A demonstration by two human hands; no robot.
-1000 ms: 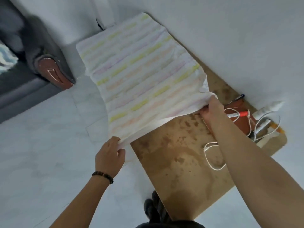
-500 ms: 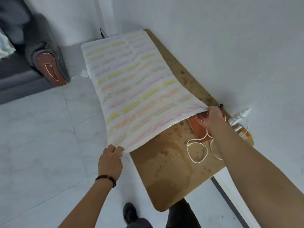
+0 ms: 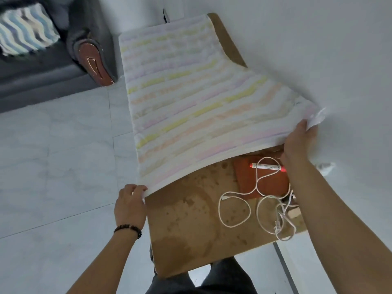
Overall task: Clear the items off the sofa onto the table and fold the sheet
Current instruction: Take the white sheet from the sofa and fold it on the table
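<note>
With the sheet (image 3: 191,107) pinched by left hand (image 3: 129,205) and right hand (image 3: 301,141), the cable (image 3: 234,209) at lower right could perhaps be snagged.

Sheet (image 3: 191,107): white, crossed by faded bands of yellow, peach, pink and lilac. Table (image 3: 191,230): mid-brown, mottled with darker brown blotches and ring-shaped stains. Cable (image 3: 233,211): white, looped. Flat pad (image 3: 265,181) under the cable: rust red. Marker (image 3: 267,166): white barrel, red at both ends. Sofa (image 3: 42,77): dark grey, with a reddish-brown panel (image 3: 93,62) edged in pale lines at the arm's front. Cushion (image 3: 23,30): wavy stripes of blue, white and dark grey. Floor (image 3: 53,166): pale grey tiles, faintly marbled, with thin dark joints. Wall (image 3: 318,49): plain white. Bracelet (image 3: 128,229): dark brown to black beads. Trousers (image 3: 222,276): dark grey.
</note>
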